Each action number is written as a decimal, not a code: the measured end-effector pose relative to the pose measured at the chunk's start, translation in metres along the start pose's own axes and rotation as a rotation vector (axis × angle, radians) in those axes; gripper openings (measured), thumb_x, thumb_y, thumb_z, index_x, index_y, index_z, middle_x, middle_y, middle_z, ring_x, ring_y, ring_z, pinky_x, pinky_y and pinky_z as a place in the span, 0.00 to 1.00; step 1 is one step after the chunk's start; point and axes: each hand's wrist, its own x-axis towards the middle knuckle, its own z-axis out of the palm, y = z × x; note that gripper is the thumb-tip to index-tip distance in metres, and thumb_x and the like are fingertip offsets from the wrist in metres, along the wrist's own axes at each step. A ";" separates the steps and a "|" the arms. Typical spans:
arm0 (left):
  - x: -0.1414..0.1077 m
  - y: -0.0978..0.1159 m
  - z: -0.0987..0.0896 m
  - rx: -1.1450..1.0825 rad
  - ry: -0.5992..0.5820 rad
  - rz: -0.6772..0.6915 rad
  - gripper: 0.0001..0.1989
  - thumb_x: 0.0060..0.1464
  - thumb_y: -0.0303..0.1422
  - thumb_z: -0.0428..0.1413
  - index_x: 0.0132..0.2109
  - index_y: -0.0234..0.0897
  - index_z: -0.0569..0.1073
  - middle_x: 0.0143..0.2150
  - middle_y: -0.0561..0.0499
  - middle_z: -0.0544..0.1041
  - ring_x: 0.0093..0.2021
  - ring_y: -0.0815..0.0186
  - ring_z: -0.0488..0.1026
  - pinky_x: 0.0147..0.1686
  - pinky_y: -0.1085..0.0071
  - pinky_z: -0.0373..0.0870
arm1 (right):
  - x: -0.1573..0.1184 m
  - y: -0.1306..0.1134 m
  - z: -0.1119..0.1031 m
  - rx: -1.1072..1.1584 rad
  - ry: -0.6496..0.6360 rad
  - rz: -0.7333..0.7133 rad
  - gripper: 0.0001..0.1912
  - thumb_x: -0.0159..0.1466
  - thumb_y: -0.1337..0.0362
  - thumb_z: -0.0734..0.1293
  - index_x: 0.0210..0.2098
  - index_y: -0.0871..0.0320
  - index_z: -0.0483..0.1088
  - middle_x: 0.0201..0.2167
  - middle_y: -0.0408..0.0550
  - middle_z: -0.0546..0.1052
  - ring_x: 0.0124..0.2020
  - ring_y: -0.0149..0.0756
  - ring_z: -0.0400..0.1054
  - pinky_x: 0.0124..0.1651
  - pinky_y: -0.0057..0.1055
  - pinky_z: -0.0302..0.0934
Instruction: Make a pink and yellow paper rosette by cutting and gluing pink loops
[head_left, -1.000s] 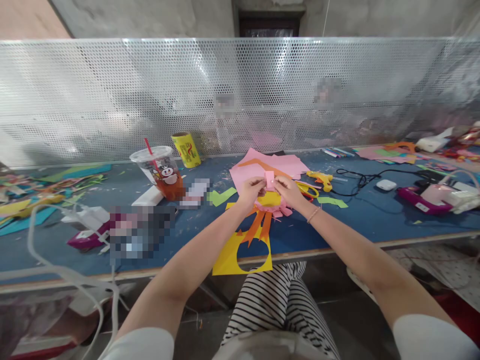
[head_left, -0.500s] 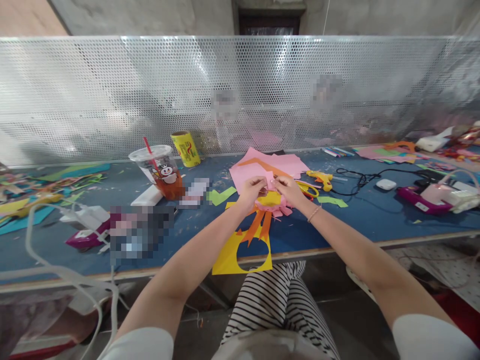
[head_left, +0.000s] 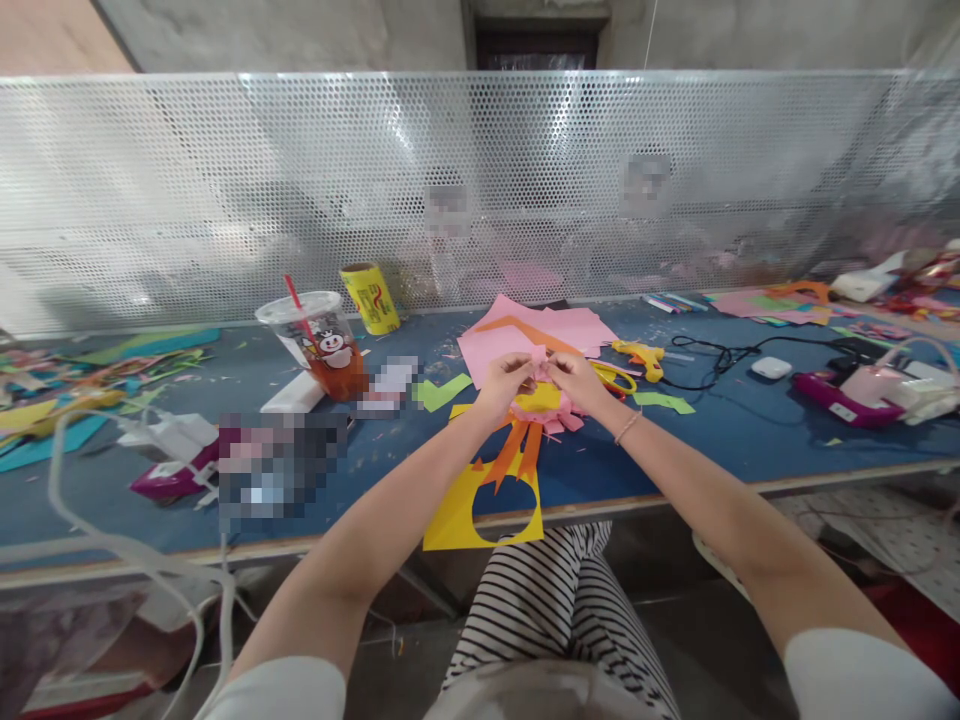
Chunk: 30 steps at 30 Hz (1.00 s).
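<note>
Pink paper piece (head_left: 539, 362), crumpled by the look of it, is up between my two hands near the middle of the blue worktop (head_left: 420, 470). Behind everything I have a perforated metal screen (head_left: 300, 190) along the far edge, then the worktop itself. Pink paper sheets (head_left: 487, 350) lie stacked just beyond my hands; nearer, a yellow sheet (head_left: 454, 510) with a round hole cut in it overhangs the front edge. Off to the left stands a clear plastic cup (head_left: 330, 350) with a red straw and an amber drink, a yellow printed tube (head_left: 371, 300) behind it. Below my hands lies a paper rosette (head_left: 537, 399), a yellow disc with a pink ruffled rim, its orange tails (head_left: 529, 455) over the yellow sheet. My left hand (head_left: 506, 382) and right hand (head_left: 576, 380) each have fingers closed on the pink paper piece; I can't tell whether it touches the rosette. To the right sit a yellow glue gun (head_left: 640, 359), yellow-handled scissors (head_left: 621, 381) near my right hand, and a small white case (head_left: 771, 368).
</note>
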 end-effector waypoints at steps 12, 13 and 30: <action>0.003 -0.004 -0.003 0.104 0.019 0.069 0.13 0.38 0.39 0.61 0.26 0.35 0.68 0.18 0.57 0.65 0.17 0.77 0.62 0.19 0.78 0.58 | 0.000 0.002 0.000 0.075 0.073 0.000 0.13 0.54 0.54 0.62 0.24 0.58 0.59 0.22 0.39 0.61 0.25 0.28 0.55 0.30 0.28 0.51; 0.003 -0.004 -0.003 0.118 0.017 0.071 0.13 0.38 0.39 0.61 0.26 0.35 0.68 0.18 0.57 0.65 0.17 0.77 0.62 0.19 0.78 0.58 | 0.001 0.002 0.000 0.116 0.094 -0.011 0.12 0.54 0.55 0.62 0.26 0.57 0.60 0.23 0.40 0.62 0.26 0.28 0.56 0.31 0.28 0.53; -0.006 0.005 0.005 0.286 -0.086 0.111 0.13 0.42 0.39 0.58 0.30 0.32 0.72 0.21 0.54 0.70 0.18 0.75 0.63 0.20 0.76 0.60 | -0.001 -0.003 0.003 0.464 0.026 -0.027 0.09 0.54 0.59 0.64 0.27 0.56 0.60 0.23 0.38 0.63 0.27 0.28 0.58 0.32 0.27 0.54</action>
